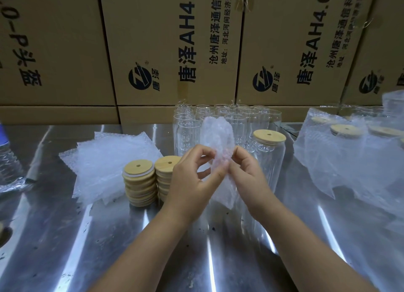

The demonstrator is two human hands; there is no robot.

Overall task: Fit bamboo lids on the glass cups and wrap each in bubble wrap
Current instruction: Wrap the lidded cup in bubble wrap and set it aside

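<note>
- Forearms cross the steel desk [131, 248] from its near edge and converge on the middle.
- Just above the desk, the left hand [192, 180] and right hand [249, 178] meet, each pinching the lower part of one bubble wrap piece [216, 138] between thumb and fingertips. It stands between the hands with its long axis roughly vertical. Whether it is a pouch or a flat sheet, I cannot tell.
- A lidded glass cup [270, 160] stands upright on the desk, just right of and slightly beyond the right hand, apparently bare. That hand is the nearer one, so the wrap likely has to travel rightward to meet it.
- Left of the left hand, two stacks of bamboo lids [140, 180] sit side by side, with a pile of bubble wrap sheets [102, 164] beyond them.
- Open glass cups [247, 119] cluster behind the held piece.
- Far right lie wrapped cups [341, 151]; cardboard cartons [175, 40] wall off the back.
</note>
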